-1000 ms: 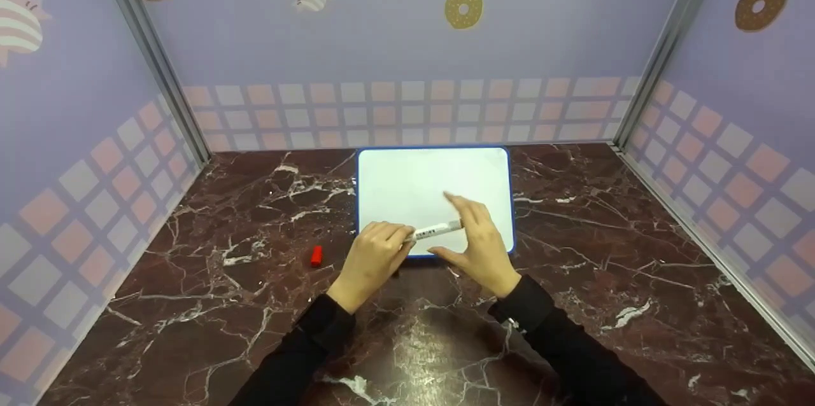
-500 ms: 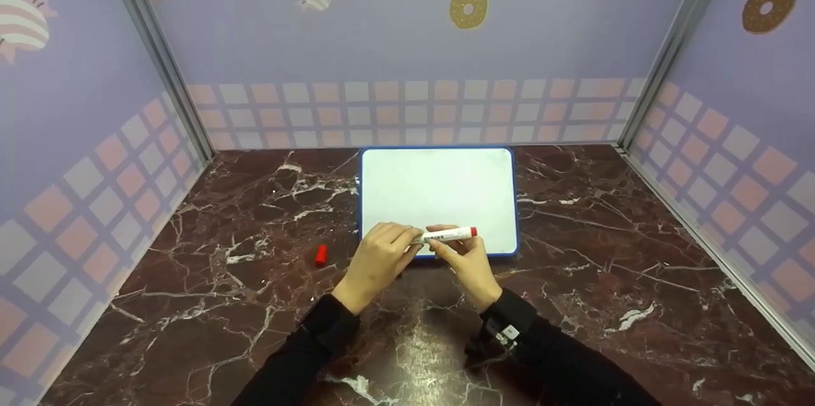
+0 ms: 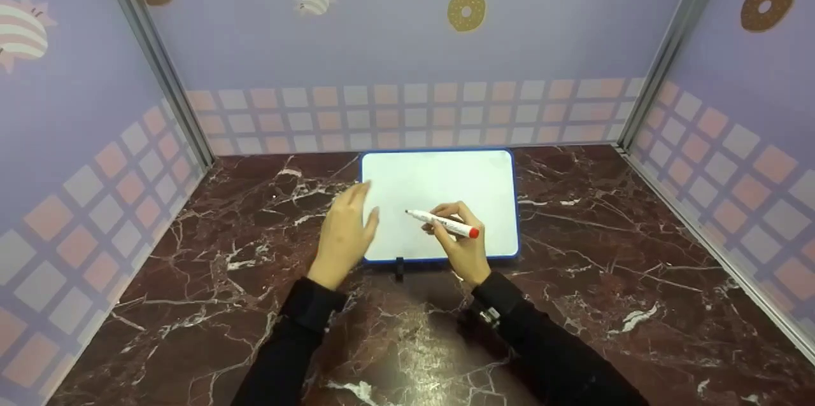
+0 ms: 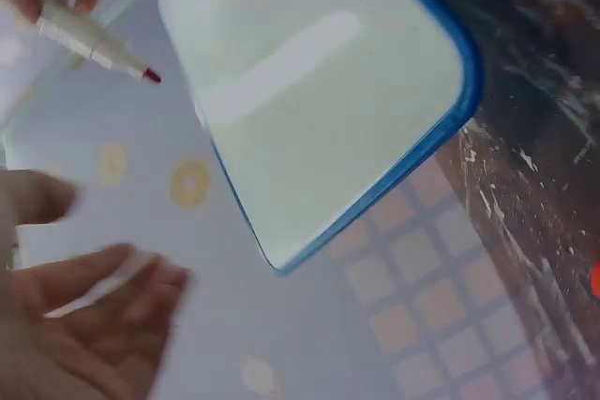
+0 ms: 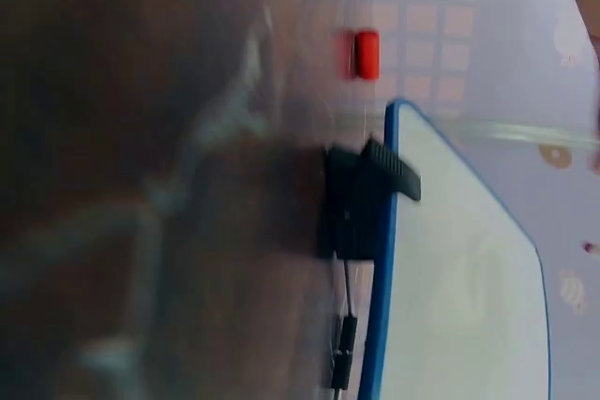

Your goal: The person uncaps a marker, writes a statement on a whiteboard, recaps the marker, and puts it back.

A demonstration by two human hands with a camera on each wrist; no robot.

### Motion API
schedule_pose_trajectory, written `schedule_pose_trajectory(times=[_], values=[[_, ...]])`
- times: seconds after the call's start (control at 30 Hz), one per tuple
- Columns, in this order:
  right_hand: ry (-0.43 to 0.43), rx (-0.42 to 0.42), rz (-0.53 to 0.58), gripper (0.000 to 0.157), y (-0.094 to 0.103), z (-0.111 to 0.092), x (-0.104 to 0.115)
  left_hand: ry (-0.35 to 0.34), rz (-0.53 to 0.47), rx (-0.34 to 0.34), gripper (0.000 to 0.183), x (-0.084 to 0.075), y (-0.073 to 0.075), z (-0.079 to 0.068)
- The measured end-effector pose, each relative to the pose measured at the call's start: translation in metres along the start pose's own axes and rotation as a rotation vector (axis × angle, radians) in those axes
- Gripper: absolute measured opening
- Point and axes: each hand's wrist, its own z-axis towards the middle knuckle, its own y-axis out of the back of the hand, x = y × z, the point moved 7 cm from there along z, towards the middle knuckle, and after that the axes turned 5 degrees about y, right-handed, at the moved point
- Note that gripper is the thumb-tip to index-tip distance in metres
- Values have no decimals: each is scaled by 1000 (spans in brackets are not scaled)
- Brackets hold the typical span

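Note:
My right hand [image 3: 468, 250] pinches a white marker [image 3: 449, 224] with a red end, above the whiteboard [image 3: 439, 180]. The marker is uncapped, and its tip [image 4: 151, 75] shows dark red in the left wrist view, apart from the board surface. My left hand [image 3: 342, 237] holds nothing and is beside the board's left edge, fingers fairly straight. Whether it touches the board I cannot tell. The board has a blue frame and a white face with no visible marks.
A small red cylinder [image 5: 367, 54] lies on the dark marbled table [image 3: 223, 329], hidden behind my left hand in the head view. A black clip-like piece [image 3: 399, 268] sits at the board's near edge. Patterned walls [image 3: 382, 37] enclose the back and sides.
My left hand has let go of the marker and moved left to the board's edge. My right hand has taken the marker and turned it so the tip points left and away.

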Motion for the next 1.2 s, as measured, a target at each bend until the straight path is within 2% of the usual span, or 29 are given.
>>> schedule_pose_trajectory(times=[0.07,0.13,0.23,0.3,0.43,0.8,1.0,1.2], values=[[7,-1,-21,7,-3,6,-4,114,-11,70,52,18,-6,5],[8,-1,-46,10,-7,13,-7,198,-15,155,57,33,-17,7],[11,5,-72,16,-15,23,-8,286,-23,255,62,50,-31,7],[10,14,-88,16,-22,30,-6,325,-29,284,63,57,-36,6],[-6,18,-125,7,-34,42,-2,347,-51,290,61,62,-41,4],[-17,-13,-183,21,-48,56,-12,300,-59,284,50,64,-46,2],[-20,-11,-187,24,-50,57,-14,307,-82,283,45,68,-48,1],[-28,-11,-183,25,-52,57,-15,345,-107,263,45,72,-47,1]])
